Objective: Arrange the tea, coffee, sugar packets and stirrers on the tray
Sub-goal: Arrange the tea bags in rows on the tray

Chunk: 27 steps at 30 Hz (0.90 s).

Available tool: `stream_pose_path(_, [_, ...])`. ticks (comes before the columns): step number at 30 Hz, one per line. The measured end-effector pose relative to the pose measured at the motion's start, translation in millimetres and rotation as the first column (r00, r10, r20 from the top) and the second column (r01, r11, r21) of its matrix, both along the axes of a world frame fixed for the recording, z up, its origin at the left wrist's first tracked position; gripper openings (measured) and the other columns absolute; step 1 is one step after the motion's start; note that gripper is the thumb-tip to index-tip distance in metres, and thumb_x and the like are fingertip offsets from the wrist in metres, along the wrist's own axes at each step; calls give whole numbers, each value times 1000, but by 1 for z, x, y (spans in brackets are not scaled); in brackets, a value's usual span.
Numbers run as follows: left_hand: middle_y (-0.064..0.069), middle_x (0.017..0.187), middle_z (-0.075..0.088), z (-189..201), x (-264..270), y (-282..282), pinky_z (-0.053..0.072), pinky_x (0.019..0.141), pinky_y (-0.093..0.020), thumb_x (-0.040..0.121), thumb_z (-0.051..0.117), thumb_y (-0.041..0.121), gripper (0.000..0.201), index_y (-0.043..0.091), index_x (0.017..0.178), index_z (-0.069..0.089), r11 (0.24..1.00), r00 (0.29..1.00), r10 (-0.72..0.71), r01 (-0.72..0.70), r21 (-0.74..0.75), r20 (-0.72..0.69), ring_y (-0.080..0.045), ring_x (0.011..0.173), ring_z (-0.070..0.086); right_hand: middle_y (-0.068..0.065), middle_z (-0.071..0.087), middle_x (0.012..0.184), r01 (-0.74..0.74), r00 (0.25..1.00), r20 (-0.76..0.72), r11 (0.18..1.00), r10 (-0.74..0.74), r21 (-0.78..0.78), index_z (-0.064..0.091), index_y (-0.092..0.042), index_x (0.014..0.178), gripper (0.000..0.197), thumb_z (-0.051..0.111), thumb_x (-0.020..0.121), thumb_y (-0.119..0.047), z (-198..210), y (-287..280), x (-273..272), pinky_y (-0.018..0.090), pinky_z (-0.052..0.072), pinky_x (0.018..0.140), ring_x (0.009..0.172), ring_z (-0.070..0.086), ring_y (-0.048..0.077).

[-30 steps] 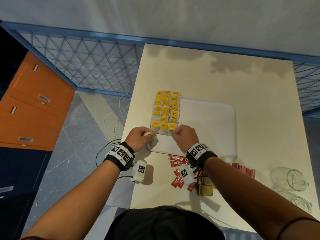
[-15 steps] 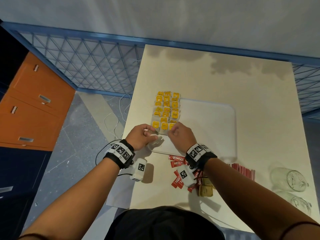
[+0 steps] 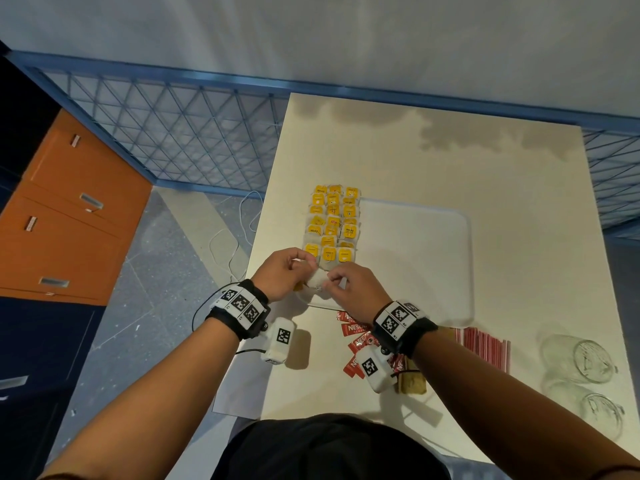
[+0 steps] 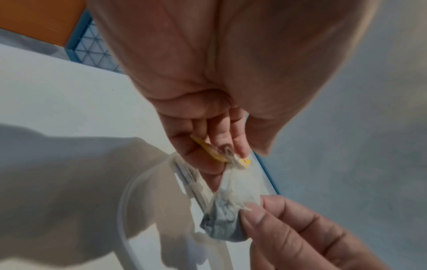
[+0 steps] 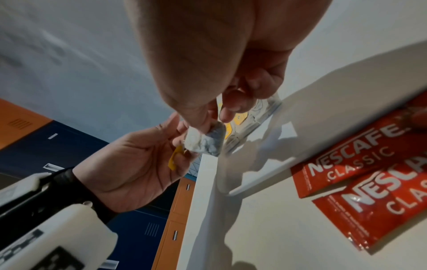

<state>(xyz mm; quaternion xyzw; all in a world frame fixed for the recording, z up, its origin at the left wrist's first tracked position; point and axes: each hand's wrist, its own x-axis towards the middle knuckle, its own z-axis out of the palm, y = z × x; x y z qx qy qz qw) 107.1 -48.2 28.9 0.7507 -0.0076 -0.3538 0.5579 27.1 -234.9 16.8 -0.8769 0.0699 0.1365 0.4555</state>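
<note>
Both hands hold 1 tea bag above the tray's near-left corner: left hand pinches its yellow tag, right hand pinches the pouch.

Pale wall, blue mesh railing, orange drawer cabinet, grey speckled floor, cream table

Right forearm covers part of coffee sachets and brown packets, lower centre. Tea-bag tag mostly hidden by left-hand fingers (print unreadable). Lower glass faint at right edge.
</note>
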Motion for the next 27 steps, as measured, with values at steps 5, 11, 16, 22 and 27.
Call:
stream_pose_path(5, [-14, 87, 70, 1, -2, 2, 56, 62, -23, 101, 54, 3, 17, 6, 111, 68, 998, 998, 61, -61, -11, -35, -14, 68, 69, -8, 64, 94, 62, 998, 15, 998, -62, -2, 68, -24, 90, 8, 65, 94, -30, -1, -3, -1, 24, 41, 70, 78, 56, 3])
stream_pose_path(11, [-9, 81, 68, 2, -12, 2, 61, 63, -27, 89, 60, -16, 29, 7, 105, 63, 996, 992, 80, -82, -16, -99, -17, 64, 72, -20, 60, 77, 128, 991, 35, 992, -128, 13, 63, -34, 85, 10, 64, 95, -35, -1, -2, 0, 25, 41, 66, 68, 53, -4])
stream_pose_path(16, [-10, 69, 65, -2, -14, 2, 60, 79, -44, 84, 70, -13, 33, 1, 112, 60, 997, 989, 83, -82, 7, -122, -23, 65, 70, -18, 62, 82, 125, 992, 25, 992, -125, 14, 63, -37, 87, 8, 63, 95, -39, -3, -1, 0, 32, 52, 72, 72, 56, 1])
stream_pose_path(22, [5, 52, 60, -1, -13, -1, 50, 64, -31, 86, 75, 1, 14, 12, 90, 66, 999, 995, 49, -47, 26, -87, -15, 56, 62, -19, 59, 72, 112, 994, -1, 993, -112, 37, 65, -34, 93, 15, 59, 93, -47, -10, 0, -3, 31, 44, 64, 60, 49, 0])
stream_pose_path(27, [1, 54, 59, -4, -11, 1, 47, 52, -21, 84, 79, 8, 16, 14, 74, 68, 996, 999, 13, -10, 86, -33, -15, 56, 59, -14, 67, 88, 88, 995, -46, 995, -86, 47, 65, -38, 97, 29, 50, 87, -61, -12, 3, -4, 44, 55, 76, 79, 60, 9])
